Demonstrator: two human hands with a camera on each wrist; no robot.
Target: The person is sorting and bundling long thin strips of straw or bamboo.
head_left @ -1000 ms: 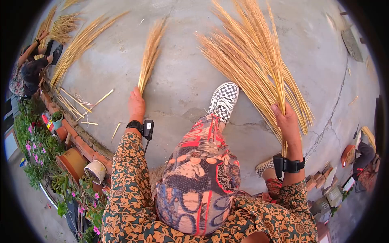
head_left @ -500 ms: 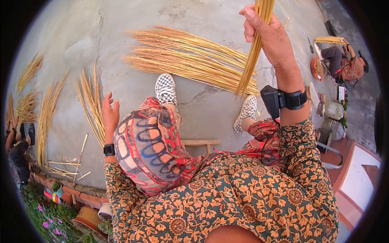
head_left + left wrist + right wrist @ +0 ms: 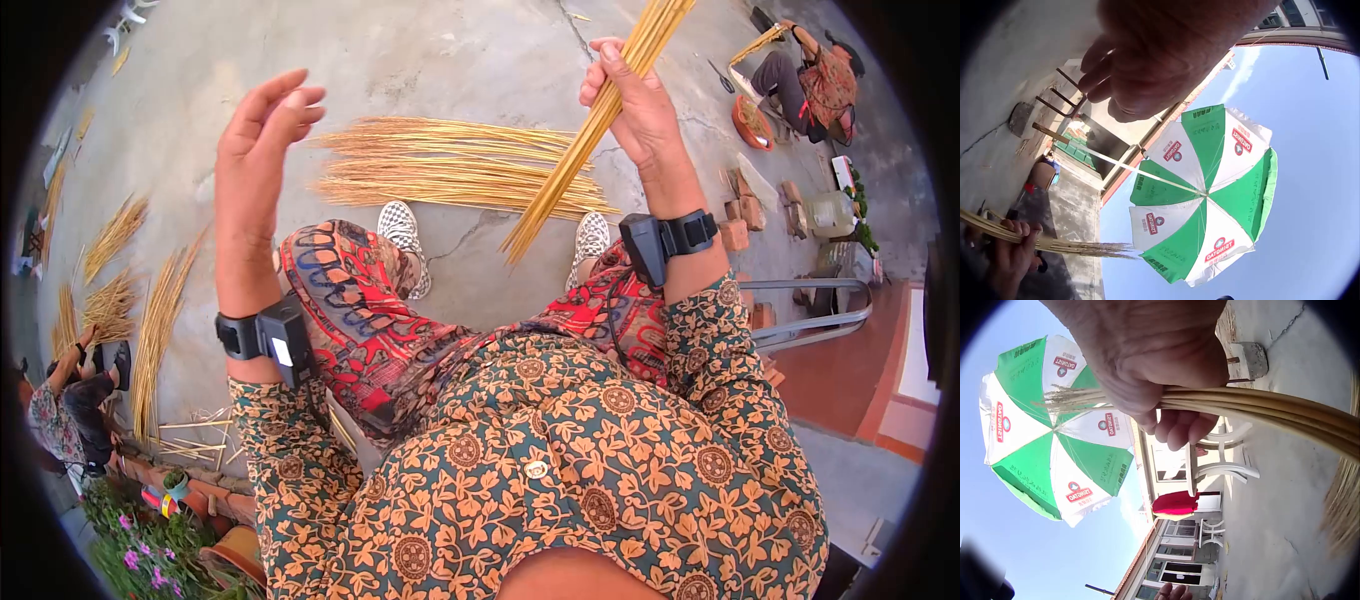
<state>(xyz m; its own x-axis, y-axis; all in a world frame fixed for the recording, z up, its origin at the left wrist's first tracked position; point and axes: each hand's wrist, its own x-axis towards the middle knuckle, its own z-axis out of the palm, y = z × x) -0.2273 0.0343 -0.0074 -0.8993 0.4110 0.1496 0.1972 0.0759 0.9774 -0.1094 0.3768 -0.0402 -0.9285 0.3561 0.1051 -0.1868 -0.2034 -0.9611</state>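
Note:
My right hand (image 3: 640, 125) grips a bundle of dry broom stalks (image 3: 570, 160), raised and slanting, with the bare cut ends pointing down toward my lap. Curled fingers wrap the stalks in the right wrist view, where the feathery tips (image 3: 1075, 397) show past the hand. Held up on the other side, my left hand (image 3: 260, 150) has nothing in it, its fingers loosely bent and apart from the bundle. A wide pile of the same stalks (image 3: 450, 165) lies flat on the concrete beyond my checkered shoes (image 3: 402, 240).
More stalk bundles (image 3: 160, 340) lie at the left near a seated person (image 3: 70, 405). Another person (image 3: 815, 85) sits at the far right by a basin (image 3: 752, 122). Flowerpots (image 3: 235, 555) line the lower left; bricks (image 3: 735, 235) and a metal frame (image 3: 815, 320) stand at right.
My left hand has let go of a small bundle, left on the ground at the left, and risen empty. The right hand has lifted its bundle off the pile. My view has turned.

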